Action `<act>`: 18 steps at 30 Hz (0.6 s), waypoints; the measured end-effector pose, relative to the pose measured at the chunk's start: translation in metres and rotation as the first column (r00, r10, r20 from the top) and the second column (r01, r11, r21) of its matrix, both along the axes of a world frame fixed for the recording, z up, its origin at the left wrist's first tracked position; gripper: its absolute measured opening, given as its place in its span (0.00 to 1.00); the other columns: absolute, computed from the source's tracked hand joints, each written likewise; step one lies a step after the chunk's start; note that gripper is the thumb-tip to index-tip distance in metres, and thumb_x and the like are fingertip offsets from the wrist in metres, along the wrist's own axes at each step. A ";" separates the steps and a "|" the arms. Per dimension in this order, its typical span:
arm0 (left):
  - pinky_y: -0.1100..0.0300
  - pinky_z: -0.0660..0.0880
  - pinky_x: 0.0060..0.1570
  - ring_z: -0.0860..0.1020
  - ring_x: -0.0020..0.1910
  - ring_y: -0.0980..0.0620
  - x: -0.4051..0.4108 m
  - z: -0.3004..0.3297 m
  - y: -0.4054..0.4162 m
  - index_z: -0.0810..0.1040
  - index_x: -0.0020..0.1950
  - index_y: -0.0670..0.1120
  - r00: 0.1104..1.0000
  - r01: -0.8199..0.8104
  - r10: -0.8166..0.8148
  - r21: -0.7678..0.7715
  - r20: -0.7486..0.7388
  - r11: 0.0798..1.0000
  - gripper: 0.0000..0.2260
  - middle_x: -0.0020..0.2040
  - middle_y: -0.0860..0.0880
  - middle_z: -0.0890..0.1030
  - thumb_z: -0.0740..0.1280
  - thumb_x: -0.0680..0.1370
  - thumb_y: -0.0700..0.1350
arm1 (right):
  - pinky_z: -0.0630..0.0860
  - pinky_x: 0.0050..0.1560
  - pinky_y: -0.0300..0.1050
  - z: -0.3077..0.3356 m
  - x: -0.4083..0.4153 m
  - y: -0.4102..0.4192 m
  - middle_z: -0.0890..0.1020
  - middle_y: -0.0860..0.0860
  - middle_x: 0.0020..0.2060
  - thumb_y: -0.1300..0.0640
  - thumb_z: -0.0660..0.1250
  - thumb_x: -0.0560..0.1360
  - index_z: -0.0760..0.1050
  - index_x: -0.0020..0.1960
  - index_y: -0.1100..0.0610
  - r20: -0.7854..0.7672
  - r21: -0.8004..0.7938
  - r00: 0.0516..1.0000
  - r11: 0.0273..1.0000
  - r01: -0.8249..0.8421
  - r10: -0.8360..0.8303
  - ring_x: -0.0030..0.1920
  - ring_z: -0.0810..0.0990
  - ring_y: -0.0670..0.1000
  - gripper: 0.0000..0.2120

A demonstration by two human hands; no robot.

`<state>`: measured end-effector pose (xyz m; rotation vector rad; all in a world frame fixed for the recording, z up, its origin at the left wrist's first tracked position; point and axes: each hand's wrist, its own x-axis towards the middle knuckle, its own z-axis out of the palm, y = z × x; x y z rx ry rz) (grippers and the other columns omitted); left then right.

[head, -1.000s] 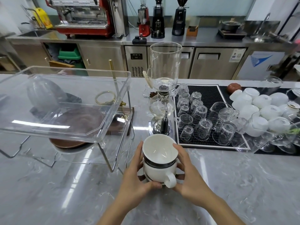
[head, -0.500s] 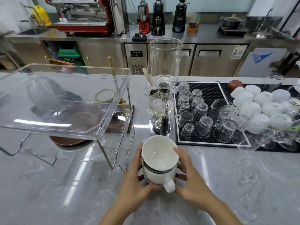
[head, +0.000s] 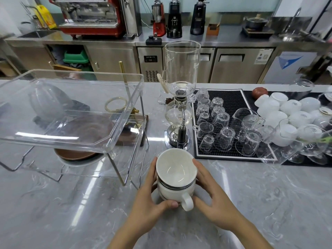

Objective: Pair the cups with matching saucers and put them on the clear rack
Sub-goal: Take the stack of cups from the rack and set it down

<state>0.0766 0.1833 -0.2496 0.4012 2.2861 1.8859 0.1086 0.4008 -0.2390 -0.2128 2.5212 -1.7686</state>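
Two white cups are stacked on the marble counter in front of me: an upper cup (head: pixel 176 166) nested in a lower handled cup (head: pixel 177 194), handle toward me. A thin white saucer edge shows under them, mostly hidden. My left hand (head: pixel 152 198) wraps the stack's left side, thumb by the handle. My right hand (head: pixel 213 198) cups its right side. The clear rack (head: pixel 124 112) stands to the left, its top tray bare; brown saucers (head: pixel 75 153) and a white pot (head: pixel 48 103) show beneath and behind it.
A glass siphon brewer (head: pixel 179 105) stands just behind the cups. Right of it a black mat (head: pixel 233 97) holds several upturned glasses, then several upturned white cups (head: pixel 287 114). A steel back counter carries a red espresso machine (head: pixel 89 15) and grinders.
Both hands stay on the cup stack, which sits in nearly the same spot. The view has shifted slightly; no object has visibly been moved.
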 end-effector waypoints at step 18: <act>0.57 0.70 0.72 0.69 0.74 0.64 0.011 0.004 -0.008 0.54 0.80 0.61 0.996 -0.089 0.089 -0.067 -0.006 0.994 0.50 0.76 0.61 0.70 0.80 0.65 0.59 | 0.76 0.64 0.40 0.008 0.009 0.006 0.77 0.36 0.66 0.65 0.70 0.76 0.62 0.75 0.39 -0.094 -0.031 0.961 0.965 0.259 -0.261 0.66 0.77 0.41 0.36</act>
